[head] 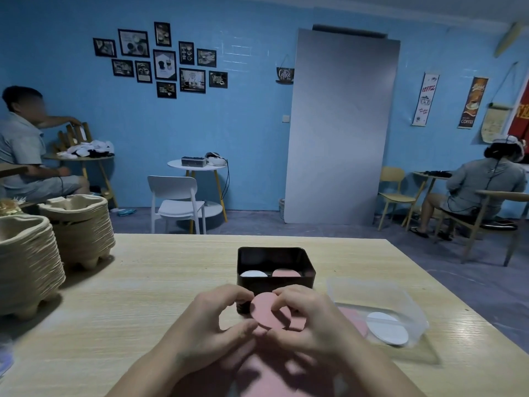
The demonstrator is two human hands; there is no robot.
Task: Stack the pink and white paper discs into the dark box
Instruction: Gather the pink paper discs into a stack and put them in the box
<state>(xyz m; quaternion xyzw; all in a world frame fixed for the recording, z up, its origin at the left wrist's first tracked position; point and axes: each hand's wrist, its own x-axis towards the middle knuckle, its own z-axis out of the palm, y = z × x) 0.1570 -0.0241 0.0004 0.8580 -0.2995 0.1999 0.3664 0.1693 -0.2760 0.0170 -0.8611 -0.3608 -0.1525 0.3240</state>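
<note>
Pink disc (pixel 267 310) was held just short of the box (pixel 274 257).
Left hand (pixel 211 319) and right hand (pixel 309 319) each pinched an edge in their grip above the worktop (pixel 143 282); the box lay straight ahead of both.

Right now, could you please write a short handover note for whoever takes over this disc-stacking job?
Left hand and right hand both pinch one pink disc, just in front of the dark box.
Done: the box holds a white pile on its left and a pink pile on its right.
Left: add this disc to the pink pile, then move the loose white discs from the clear tub.
</note>
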